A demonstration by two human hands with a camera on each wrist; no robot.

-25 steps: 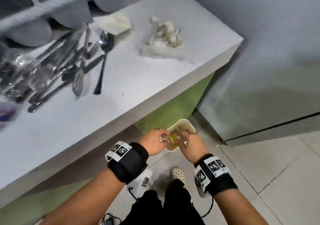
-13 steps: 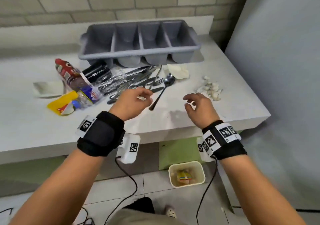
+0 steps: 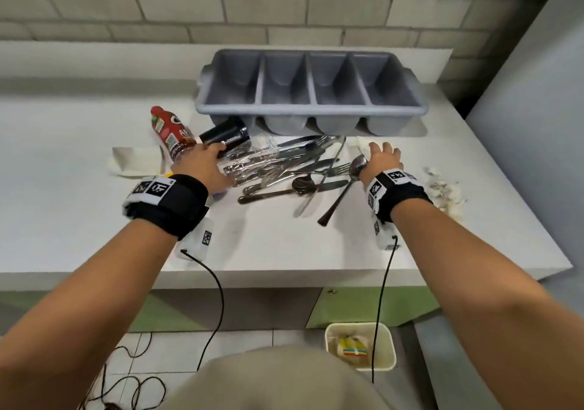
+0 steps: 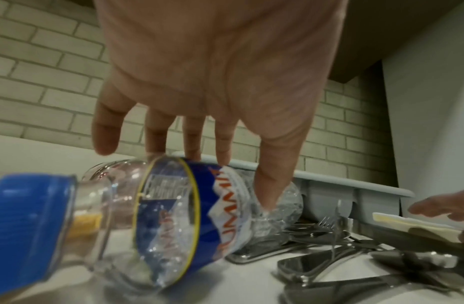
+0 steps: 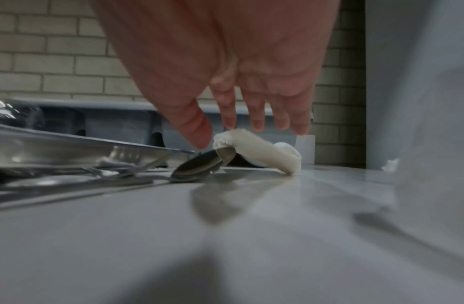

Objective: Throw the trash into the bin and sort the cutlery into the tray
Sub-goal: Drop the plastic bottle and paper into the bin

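A crushed clear bottle (image 3: 252, 158) with a blue label and cap (image 4: 173, 205) lies on its side left of the cutlery pile (image 3: 294, 169). My left hand (image 3: 205, 163) is spread over it (image 4: 241, 176): the thumb touches its near side, the fingers reach straight behind it, the little finger is free. My right hand (image 3: 382, 156) is open, its fingertips (image 5: 256, 123) just above a folded white napkin (image 3: 361, 148) (image 5: 262, 152) that leans on a spoon's bowl (image 5: 199, 166). The grey four-compartment tray (image 3: 309, 109) stands behind. A cream bin (image 3: 347, 325) sits on the floor.
A red bottle (image 3: 169, 128) and a black can (image 3: 226, 133) lie just beyond my left hand. White paper (image 3: 136, 161) is at the left, torn tissue bits (image 3: 442, 188) near the table's right edge. A grey wall panel stands at the right.
A second ago both hands were down at the floor bin. They rose over the table and have now reached forward, the left onto the clear bottle, the right to the napkin.
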